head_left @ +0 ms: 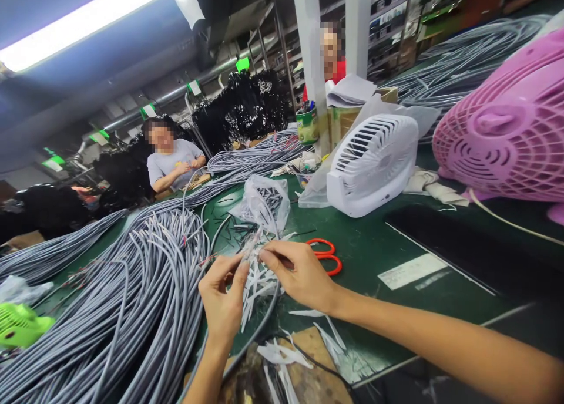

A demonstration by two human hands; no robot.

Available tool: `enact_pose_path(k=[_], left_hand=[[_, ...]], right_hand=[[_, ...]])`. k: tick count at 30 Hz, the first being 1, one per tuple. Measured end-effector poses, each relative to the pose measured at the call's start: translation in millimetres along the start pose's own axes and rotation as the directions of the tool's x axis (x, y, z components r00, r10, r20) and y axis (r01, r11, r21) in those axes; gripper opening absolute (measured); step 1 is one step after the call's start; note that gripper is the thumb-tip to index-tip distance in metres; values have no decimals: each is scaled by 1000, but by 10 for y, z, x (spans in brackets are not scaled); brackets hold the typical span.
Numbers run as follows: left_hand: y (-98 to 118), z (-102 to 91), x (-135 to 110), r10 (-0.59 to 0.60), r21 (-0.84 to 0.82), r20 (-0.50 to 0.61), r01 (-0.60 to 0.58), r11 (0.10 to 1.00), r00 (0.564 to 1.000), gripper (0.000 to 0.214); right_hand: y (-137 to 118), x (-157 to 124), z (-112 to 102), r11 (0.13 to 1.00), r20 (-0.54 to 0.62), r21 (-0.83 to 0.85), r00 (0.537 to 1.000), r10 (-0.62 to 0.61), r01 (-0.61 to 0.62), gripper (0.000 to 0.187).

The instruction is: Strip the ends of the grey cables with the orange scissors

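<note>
My left hand and my right hand meet over a green table. Both pinch the end of a grey cable at a small white piece between the fingertips. The cable curves down from my hands toward me. White strips hang in a loose bunch under the fingers. More white scraps lie in front of me.
A big heap of grey cables fills the left. Red-handled scissors lie right of my hand. A clear plastic bag, a white fan and a pink fan stand behind. Two people sit at the far side.
</note>
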State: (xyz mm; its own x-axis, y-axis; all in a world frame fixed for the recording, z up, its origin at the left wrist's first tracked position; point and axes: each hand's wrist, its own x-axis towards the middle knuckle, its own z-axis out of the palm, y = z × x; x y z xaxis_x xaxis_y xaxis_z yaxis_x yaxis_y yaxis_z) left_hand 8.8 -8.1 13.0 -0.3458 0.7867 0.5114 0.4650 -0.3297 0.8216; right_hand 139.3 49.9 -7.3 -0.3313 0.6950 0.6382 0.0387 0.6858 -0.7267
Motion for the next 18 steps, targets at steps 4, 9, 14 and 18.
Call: enact_pose_path(k=[4, 9, 14, 18], left_hand=[[-10, 1, 2, 4, 1, 2, -4, 1000, 1000, 15], [13, 12, 10, -38, -61, 12, 38, 997, 999, 18], [-6, 16, 6, -36, -16, 4, 36, 999, 999, 19], [-27, 38, -39, 31, 132, -41, -25, 991, 999, 19]], right_hand=[[1, 7, 0, 1000, 7, 0, 1000, 13, -13, 29], [13, 11, 7, 995, 25, 41, 996, 86, -87, 27], [-13, -3, 7, 993, 4, 84, 996, 85, -85, 29], [-57, -23, -7, 998, -16, 48, 999, -29, 30, 27]])
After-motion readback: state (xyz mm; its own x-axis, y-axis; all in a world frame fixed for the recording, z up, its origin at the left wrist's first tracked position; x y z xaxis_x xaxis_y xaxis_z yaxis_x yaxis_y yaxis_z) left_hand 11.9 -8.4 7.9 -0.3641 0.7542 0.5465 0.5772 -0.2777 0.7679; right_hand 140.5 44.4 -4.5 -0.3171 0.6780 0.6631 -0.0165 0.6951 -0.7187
